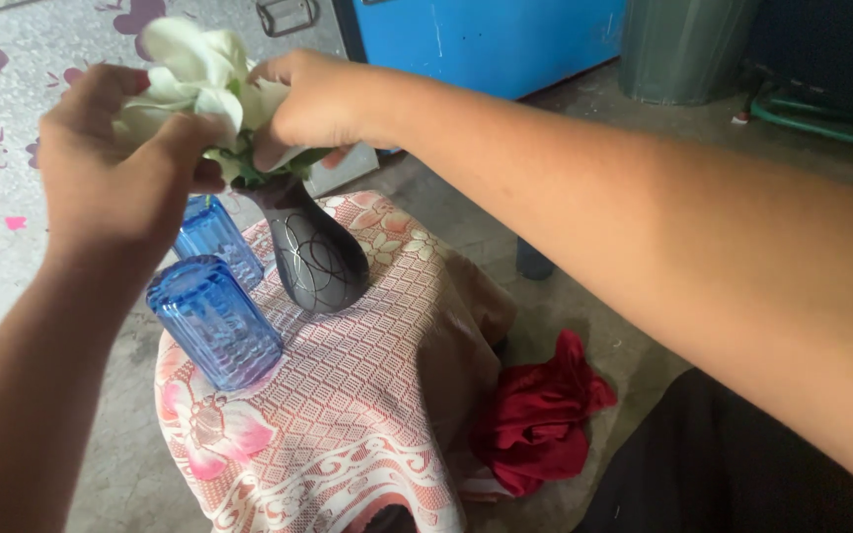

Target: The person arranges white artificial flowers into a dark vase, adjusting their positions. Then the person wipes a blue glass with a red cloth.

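Up above the small table, both hands are closed into the bunch of white flowers (194,74) that stands in the dark grey vase (313,252). The left hand (116,168) has its fingers curled around the blooms on its side, thumb pressed in against the petals, so the grip is nearly shut with the flowers inside it. The right hand (313,104) comes in from the other side, knuckles up, fingers pinched down on the blooms and green leaves just over the mouth of the vase; its fingertips are hidden among the petals, but the hand is closed tight on the bunch.

The vase stands upright near the far edge of the round table, which is covered with a red and white patterned cloth (348,405). Two blue ribbed glasses sit just beside it: the nearer one (214,321) close to the table's left edge, the farther one (214,237) behind it and partly hidden by the left wrist. Both are close to the vase's base but not clearly touching it.

On the near half of the cloth the surface is bare. A crumpled red rag (540,415) lies on the concrete floor to the right of the table, and a blue cabinet (486,39) stands well behind
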